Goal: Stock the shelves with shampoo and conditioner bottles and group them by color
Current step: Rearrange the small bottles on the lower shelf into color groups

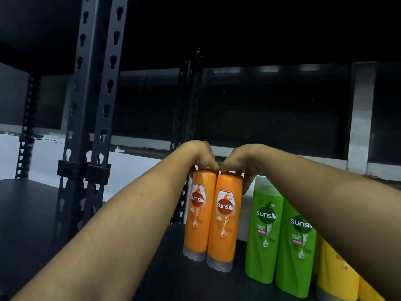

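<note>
**ENTRY: 2 ORANGE SUNSILK BTLS, BOTH HANDS ON TOPS, LEFT END OF SHELF**

**Hands.** L hand (pixel 202 158): fingers curled down over top of the left orange plastic bottle (pixel 197 216), gripping it. R hand (pixel 239 165): curled over top of the right orange plastic bottle (pixel 225 220), fingers running down its far side. Fingertips of both hands meet above the seam btwn the two.

**Location.** Both btls stand upright, clear cap down, on the dark shelf board (pixel 173 281), touching side by side. The right one sits slightly nearer the front.

**Handling (est.).**
- Rigid plastic w/ a smooth glossy skin, so prob. slippery.
- Moderate weight if full; not fragile.
- Narrow cap base, so likely tippy when nudged.
- Best hold is round the upper body, thumb opposite fingers. A fingertip pinch at the top alone risks a swing.

**Edges / room.**
- To the R there is a small gap, then two green plastic bottles (pixel 264 233).
- Past those are yellow plastic bottles (pixel 338 276), partly hidden by the R forearm.
- A pale shape sits behind the orange pair; can't tell what it is.
- To the L, the rear slotted dark metal upright (pixel 187 94) is just beside the left btl, so no slack that way.
- The front slotted upright (pixel 95 105) is well apart.
- Bare board shows in front of the pair.
- The shelf's front lip is not in view.
- Headroom above the tops looks generous.
</note>
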Demonstrator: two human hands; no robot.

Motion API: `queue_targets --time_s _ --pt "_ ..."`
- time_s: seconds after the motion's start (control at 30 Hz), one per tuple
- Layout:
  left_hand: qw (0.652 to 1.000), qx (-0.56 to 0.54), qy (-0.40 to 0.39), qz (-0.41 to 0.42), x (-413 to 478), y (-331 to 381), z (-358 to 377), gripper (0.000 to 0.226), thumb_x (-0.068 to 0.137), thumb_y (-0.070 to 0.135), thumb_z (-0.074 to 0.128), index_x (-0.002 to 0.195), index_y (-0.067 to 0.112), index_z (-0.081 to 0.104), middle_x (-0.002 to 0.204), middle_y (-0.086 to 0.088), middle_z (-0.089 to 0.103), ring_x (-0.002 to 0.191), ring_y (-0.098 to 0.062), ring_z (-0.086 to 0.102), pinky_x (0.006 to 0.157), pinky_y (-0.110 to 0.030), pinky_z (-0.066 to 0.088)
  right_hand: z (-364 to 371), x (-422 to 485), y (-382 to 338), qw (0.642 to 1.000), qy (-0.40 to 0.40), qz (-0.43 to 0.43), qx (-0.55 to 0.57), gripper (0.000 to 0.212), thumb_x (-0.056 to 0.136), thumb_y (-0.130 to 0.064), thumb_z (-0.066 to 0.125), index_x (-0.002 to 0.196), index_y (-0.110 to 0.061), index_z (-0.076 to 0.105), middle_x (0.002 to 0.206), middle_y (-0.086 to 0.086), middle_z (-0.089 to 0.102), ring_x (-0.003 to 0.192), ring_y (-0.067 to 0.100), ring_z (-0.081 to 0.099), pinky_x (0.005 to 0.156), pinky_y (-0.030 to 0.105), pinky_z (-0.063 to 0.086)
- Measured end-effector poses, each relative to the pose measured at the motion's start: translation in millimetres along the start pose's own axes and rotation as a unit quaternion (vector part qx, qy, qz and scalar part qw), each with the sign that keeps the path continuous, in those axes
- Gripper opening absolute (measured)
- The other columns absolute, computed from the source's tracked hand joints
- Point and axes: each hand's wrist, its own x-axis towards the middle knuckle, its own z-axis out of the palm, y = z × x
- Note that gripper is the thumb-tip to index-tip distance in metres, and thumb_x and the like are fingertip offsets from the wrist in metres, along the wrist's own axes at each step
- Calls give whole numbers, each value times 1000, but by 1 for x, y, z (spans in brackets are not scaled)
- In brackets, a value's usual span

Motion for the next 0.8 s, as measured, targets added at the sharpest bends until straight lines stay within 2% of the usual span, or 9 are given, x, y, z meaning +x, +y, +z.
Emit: queue_targets --time_s 0.13,0.23,0.3,0.4,0.5,0.57,0.67,0.73,0.8 --pt "1000 1 -4 0 -4 -4 -1 38 88 39 77 118 16 71 112 -10 69 92 -29 73 80 -41 64 2 -1 -1 1000 6 -11 -2 44 100 -23 59 137 -6 43 130 26 55 104 44 68 88 52 60" --pt "1000 4 18 6 -8 -8 0 39 89 45 73 118 19 71 109 -7 69 89 -25 72 70 -36 64 -4 -9 3 997 50 -37 -34 47 101 -23 58 142 -4 46 138 24 55 101 40 69 87 48 61" --pt "997 -8 62 38 -12 -11 -1 35 91 44 71 117 21 73 107 -2 70 88 -20 69 70 -34 62 -15 -21 11 991 101 -70 -49 41 100 -24 60 134 -2 55 130 21 62 99 35 70 86 45 61" --pt "983 -11 137 125 -25 -6 -3 29 95 38 68 119 24 73 114 3 69 98 -12 64 73 -25 51 -38 -48 33 975 169 -110 -89 29 96 -26 61 112 -4 70 106 14 72 91 25 71 81 39 63" --pt "963 -20 179 202 -46 14 -1 24 97 37 65 117 26 73 113 5 69 100 -10 63 73 -22 49 -54 -77 64 967 182 -100 -148 25 92 -28 64 104 -9 76 100 14 75 84 22 72 78 36 64" --pt "955 -19 163 249 -60 34 3 24 96 41 66 115 28 73 109 8 70 100 -10 65 79 -28 54 -57 -89 84 964 168 -74 -191 26 90 -34 69 106 -15 77 102 9 75 87 23 73 75 34 64" --pt "951 26 115 287 -70 65 16 31 93 48 69 117 29 72 106 6 71 99 -13 65 85 -33 55 -51 -102 105 968 128 -59 -209 33 91 -36 71 120 -22 70 114 0 69 92 19 68 70 29 60" --pt "949 76 99 288 -71 81 28 41 91 51 69 124 27 69 110 3 70 100 -16 64 85 -35 55 -43 -108 113 965 121 -73 -219 41 92 -35 70 131 -24 63 123 -1 65 100 18 66 75 28 57" --pt "951 106 80 279 -72 93 40 49 91 52 71 131 25 65 119 0 67 104 -19 62 82 -32 48 -33 -111 119 954 151 -82 -245 48 91 -35 70 137 -25 59 127 -1 65 110 20 63 85 30 53"
